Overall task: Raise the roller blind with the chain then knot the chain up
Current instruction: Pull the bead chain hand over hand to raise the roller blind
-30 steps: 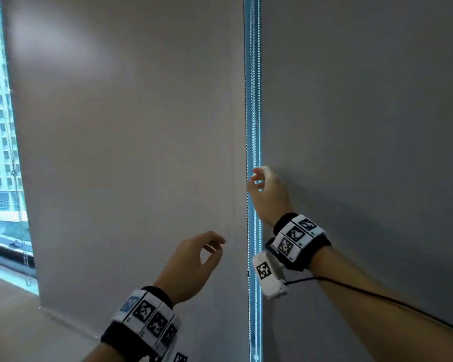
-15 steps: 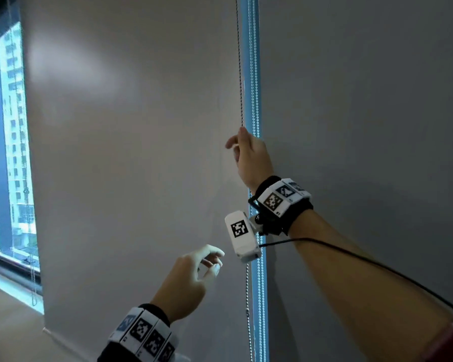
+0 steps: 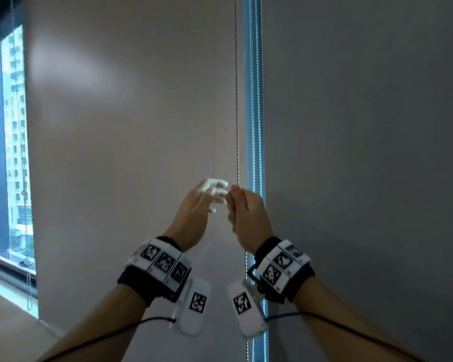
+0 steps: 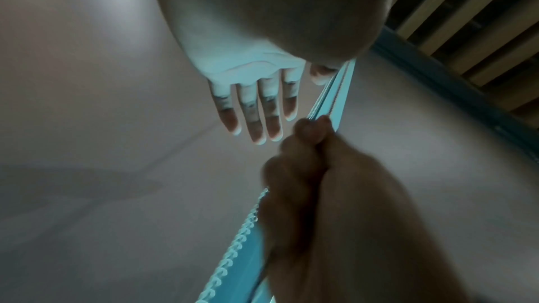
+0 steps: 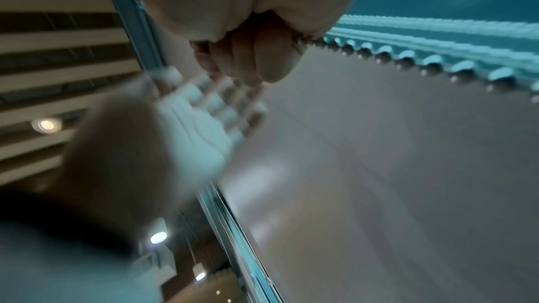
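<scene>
The right hand [image 3: 247,215] is raised in front of the narrow bright gap between two lowered blinds, its fingers [image 5: 262,54] curled tight into a fist round the bead chain [image 3: 237,105] — the right wrist view shows the beads running out from under the closed thumb and fingers. From the top of that fist the chain rises straight and taut along the right edge of the left roller blind [image 3: 131,142], just left of the gap, where further strands of pale beads [image 3: 256,100] hang lit by daylight. The left hand [image 3: 198,212] is held up just beside the right one, at about the same height; its fingers [image 4: 256,110] are straight and slightly spread, holding nothing, with the tips near the right knuckles, though it is blurred and whether they touch cannot be told. The left roller blind covers most of its window, its bottom edge low at the lower left. The right blind [image 3: 364,152] hangs grey and darker on the other side of the gap. At the far left a strip of uncovered window [image 3: 16,152] shows a tall building outside — another thin chain [image 3: 24,194] hangs in front of it. Both wrists wear bands [image 3: 162,259] with black-and-white square markers.
</scene>
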`<state>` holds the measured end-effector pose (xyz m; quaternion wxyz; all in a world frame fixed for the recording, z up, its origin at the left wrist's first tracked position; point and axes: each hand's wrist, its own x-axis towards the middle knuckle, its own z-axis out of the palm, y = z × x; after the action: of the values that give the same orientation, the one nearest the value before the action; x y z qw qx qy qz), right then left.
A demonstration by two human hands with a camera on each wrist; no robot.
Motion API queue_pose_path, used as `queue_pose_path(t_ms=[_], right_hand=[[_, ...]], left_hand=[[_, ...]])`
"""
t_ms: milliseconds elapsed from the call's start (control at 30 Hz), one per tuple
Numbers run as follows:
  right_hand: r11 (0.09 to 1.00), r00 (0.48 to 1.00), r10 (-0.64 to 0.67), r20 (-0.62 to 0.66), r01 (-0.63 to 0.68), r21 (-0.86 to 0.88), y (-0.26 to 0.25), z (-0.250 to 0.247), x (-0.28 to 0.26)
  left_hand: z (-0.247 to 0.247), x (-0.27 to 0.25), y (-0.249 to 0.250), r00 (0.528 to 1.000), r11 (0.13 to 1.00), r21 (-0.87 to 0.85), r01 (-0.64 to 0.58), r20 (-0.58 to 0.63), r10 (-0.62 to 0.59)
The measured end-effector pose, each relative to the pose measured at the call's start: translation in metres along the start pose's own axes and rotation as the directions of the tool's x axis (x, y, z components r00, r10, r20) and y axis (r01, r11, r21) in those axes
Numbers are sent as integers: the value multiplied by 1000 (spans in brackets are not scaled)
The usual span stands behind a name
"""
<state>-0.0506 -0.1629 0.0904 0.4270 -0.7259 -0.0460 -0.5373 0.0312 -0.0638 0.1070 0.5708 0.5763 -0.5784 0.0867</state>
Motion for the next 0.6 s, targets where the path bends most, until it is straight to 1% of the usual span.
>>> queue_pose_path(t_ms=[67, 167, 267, 300, 367, 433, 500, 533, 566, 600], right_hand=[[1000, 999, 16, 35, -15, -27, 8, 1, -15], [1000, 998, 22, 66, -22, -9, 12, 1, -29], [996, 995, 8, 95, 0, -85, 20, 6, -44], [995, 993, 27, 112, -16, -95, 26, 7, -54], [993, 983, 82, 165, -66, -99, 38, 5, -75], [984, 954, 158, 254, -130, -123, 48, -2, -90], [965, 881, 262, 394, -245, -92, 42, -11, -81], [942, 843, 310, 440, -333, -26, 35, -15, -67], [900, 814, 343, 468, -427, 83, 25, -20, -51], [854, 823, 331, 461, -469, 224, 15, -26, -34]], left_hand=[[2, 14, 15, 1000, 999, -27, -19, 17, 19], [10, 29, 40, 999, 993, -116, -22, 45, 27], [18, 39, 60, 999, 947, -321, 17, 51, 0], [19, 39, 62, 999, 921, -388, 23, 39, -9], [21, 36, 58, 999, 888, -458, 34, 10, -34], [24, 27, 50, 998, 872, -486, 55, 9, -58], [25, 15, 43, 997, 877, -476, 70, 15, -72], [25, 10, 41, 997, 882, -466, 71, 21, -69], [25, 5, 39, 997, 884, -461, 75, 29, -69], [26, 0, 37, 996, 885, -459, 84, 37, -75]])
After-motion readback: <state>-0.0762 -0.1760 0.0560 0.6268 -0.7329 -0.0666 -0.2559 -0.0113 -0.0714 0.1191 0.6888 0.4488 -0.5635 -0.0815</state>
